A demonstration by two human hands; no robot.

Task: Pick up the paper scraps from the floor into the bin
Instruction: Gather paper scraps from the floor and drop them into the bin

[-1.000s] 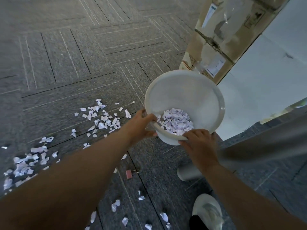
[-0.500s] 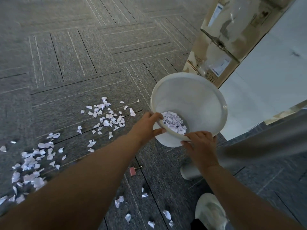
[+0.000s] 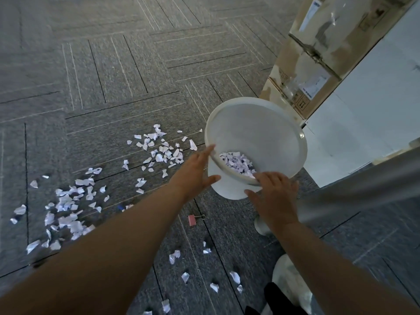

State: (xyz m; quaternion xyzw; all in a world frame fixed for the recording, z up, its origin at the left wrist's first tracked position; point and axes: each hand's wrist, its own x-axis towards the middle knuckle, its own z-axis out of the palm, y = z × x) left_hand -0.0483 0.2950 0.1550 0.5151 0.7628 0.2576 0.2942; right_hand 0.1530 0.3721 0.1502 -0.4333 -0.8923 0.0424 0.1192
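Paper scraps (torn, jagged), round bin — smooth plastic

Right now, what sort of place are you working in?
Probably an office or a similar workplace. The floor is grey carpet tiles, taped and labelled cardboard boxes stand stacked beyond the bin, and a pink binder clip lies on the floor near the paper scraps.
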